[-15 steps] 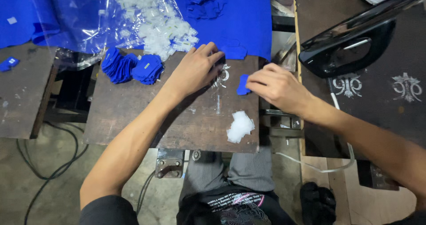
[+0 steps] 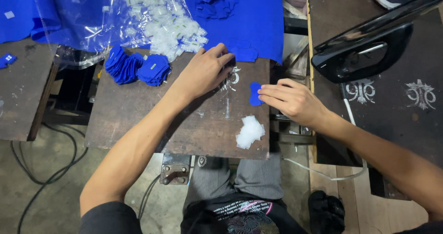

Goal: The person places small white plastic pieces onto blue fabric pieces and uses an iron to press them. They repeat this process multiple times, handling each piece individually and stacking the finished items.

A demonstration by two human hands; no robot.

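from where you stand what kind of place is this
Likely a small garment or patch-making workshop: stacks of cut blue fabric pieces, a black iron on a worn bench, a bag of white labels.

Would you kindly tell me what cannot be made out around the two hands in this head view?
- Left hand: its fingertips cover the table spot beneath them, so whether they pin anything is unclear.
- Small blue fabric piece: the right hand touches its edge; whether it is gripped cannot be told.
- Clear plastic bag: cut off by the top edge.
- White scraps: too small to identify.
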